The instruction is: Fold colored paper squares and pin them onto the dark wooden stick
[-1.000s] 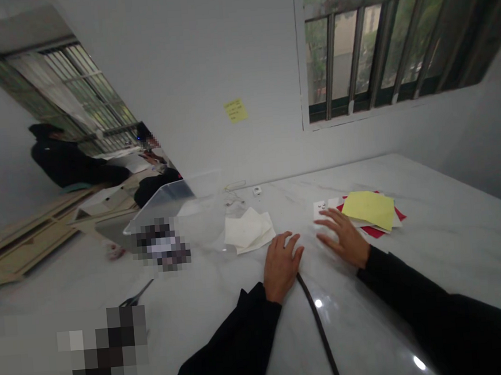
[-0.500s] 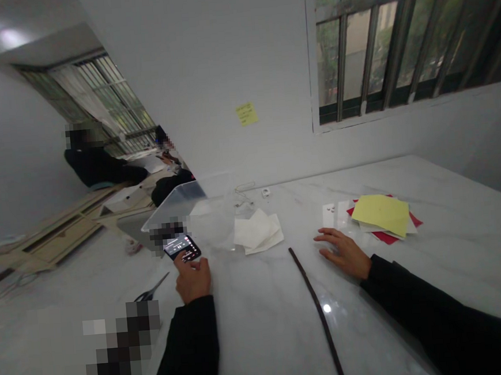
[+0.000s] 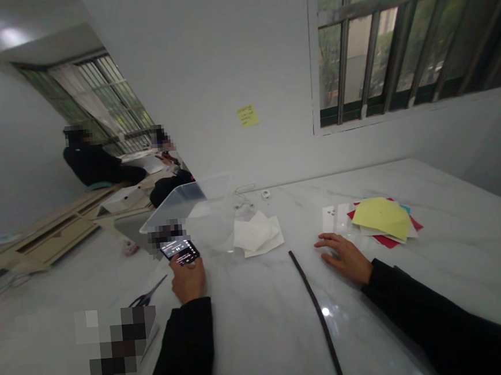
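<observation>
My left hand (image 3: 189,280) is closed at the lower edge of a smartphone (image 3: 180,251), with the fingers over the bottom of its lit screen. The phone leans back in front of a clear plastic box (image 3: 219,224). My right hand (image 3: 346,259) lies on the white marbled table (image 3: 261,325), its fingers apart and nothing in them. Between my hands runs a thin dark brown stick (image 3: 315,304). Folded white paper (image 3: 257,234) sits beyond it. To the right of my right hand is a stack of yellow, red, white and blue paper sheets (image 3: 380,217).
Scissors (image 3: 148,295) lie left of my left forearm, near a blurred-out patch. A small white item (image 3: 265,194) and a thin cord are by the wall. A yellow note (image 3: 248,116) sticks there. Two people sit at the back left, by a window.
My left hand has shifted slightly left, and its raised index finger has come down against the phone. My right hand has stayed in place. The view has moved a little.
</observation>
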### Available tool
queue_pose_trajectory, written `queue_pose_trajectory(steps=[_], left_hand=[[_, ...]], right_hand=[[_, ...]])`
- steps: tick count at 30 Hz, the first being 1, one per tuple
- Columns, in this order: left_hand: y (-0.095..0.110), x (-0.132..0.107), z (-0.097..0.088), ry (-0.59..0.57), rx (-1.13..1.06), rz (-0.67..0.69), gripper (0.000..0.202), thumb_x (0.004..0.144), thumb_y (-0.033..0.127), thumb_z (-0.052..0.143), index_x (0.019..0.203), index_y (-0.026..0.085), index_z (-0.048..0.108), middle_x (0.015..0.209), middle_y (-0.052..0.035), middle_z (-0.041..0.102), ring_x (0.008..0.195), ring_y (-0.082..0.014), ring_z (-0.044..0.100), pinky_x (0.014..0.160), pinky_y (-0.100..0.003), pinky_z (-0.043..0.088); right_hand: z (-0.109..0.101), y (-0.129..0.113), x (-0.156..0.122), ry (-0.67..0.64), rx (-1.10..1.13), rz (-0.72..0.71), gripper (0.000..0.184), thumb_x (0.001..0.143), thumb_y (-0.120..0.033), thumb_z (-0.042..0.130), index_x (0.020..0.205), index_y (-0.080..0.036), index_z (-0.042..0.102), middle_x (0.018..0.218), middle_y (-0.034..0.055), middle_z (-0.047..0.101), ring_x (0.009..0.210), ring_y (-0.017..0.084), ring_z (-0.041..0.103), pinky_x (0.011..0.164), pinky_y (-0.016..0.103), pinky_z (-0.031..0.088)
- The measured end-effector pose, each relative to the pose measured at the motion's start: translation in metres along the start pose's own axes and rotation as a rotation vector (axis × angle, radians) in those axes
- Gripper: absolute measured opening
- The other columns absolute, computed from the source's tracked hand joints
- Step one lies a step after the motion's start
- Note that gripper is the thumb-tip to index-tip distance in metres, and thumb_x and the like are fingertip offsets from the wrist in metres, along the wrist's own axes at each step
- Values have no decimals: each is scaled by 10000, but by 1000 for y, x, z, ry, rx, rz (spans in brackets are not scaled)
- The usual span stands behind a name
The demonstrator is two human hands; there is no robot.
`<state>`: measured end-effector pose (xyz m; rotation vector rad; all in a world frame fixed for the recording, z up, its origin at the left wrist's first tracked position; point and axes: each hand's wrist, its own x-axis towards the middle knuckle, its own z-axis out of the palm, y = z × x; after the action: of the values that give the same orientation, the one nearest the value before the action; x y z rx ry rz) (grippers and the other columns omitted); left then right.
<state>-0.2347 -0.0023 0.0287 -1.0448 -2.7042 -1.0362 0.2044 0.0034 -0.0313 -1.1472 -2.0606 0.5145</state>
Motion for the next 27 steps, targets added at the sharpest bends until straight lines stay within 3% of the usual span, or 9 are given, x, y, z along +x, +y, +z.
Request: queue_pose_trajectory(steps=[6,11,15,17,22,24,27], left_hand=[[5,2,0,31,-10,-10,672,767,470,581,1342,164,419,896,-154,699,884,-379,653,779,-466,480],[11,-3,-5,161,-80,170,712,798,332,574,1457,267,313,823,-45,685,769,-280,642,754,-402,476],[18,-11,-8,281,-75,259,663,828,268,516,1464,284,330,806,-23,654,669,-218,604,694,-342,458],[20,-17,-6,200,-78,345,651,816,252,520,1449,268,369,769,-4,628,641,-190,591,679,-305,450],[26,-34,6,-194,-82,627,653,790,244,518,1430,292,400,726,47,570,596,-129,571,646,-226,439],[28,-38,9,-232,-67,652,637,783,235,510,1411,302,421,708,52,556,600,-130,569,641,-223,433],[27,-38,11,-122,-90,490,590,772,244,532,1356,252,445,691,45,551,625,-155,583,648,-246,429]], right_hand=[[1,1,0,-9,-3,2,289,854,-253,570,1124,-252,675,1292,86,573,1189,256,534,1046,470,417],[1,0,0,-7,-6,-11,299,846,-237,572,1126,-248,676,1291,91,575,1191,258,531,1045,469,416],[1,0,0,-18,-9,-4,295,846,-236,572,1120,-251,678,1292,90,572,1195,257,525,1046,473,415],[1,0,0,-26,-16,1,293,846,-238,571,1118,-248,679,1293,91,571,1196,256,523,1047,472,413],[1,-2,-1,-22,-15,2,286,853,-256,571,1116,-242,682,1297,92,574,1199,259,521,1050,473,409],[1,-2,-1,-15,-13,-2,280,856,-266,571,1111,-247,684,1291,90,581,1195,264,525,1045,482,412],[1,-1,-1,-15,-12,-6,281,860,-275,569,1116,-252,682,1286,88,586,1190,269,528,1038,493,416]])
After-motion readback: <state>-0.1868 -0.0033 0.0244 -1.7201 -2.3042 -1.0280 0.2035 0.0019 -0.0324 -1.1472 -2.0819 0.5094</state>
